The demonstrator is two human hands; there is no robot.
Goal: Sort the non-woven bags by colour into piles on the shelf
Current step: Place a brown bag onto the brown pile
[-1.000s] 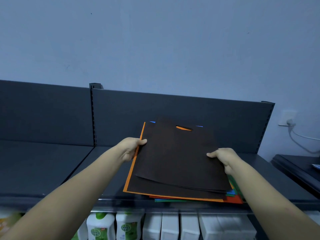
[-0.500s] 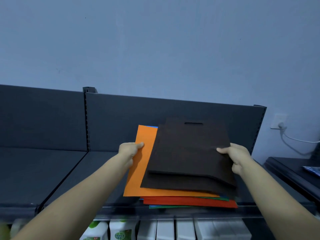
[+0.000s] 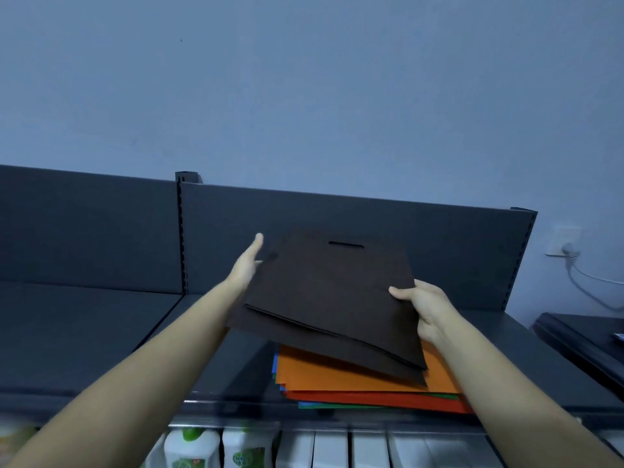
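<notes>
Right hand (image 3: 426, 309) is pinching the right edge of the brown bags (image 3: 334, 298), at least 2 of them, held up mid-frame over the shelf (image 3: 236, 359). Left hand (image 3: 248, 265) is flat and open against their left edge, fingers straight. Below, lower center, sits a mixed pile (image 3: 364, 390) with orange on top, then red, green and blue edges. Bottles (image 3: 192, 447) show at the bottom left.
</notes>
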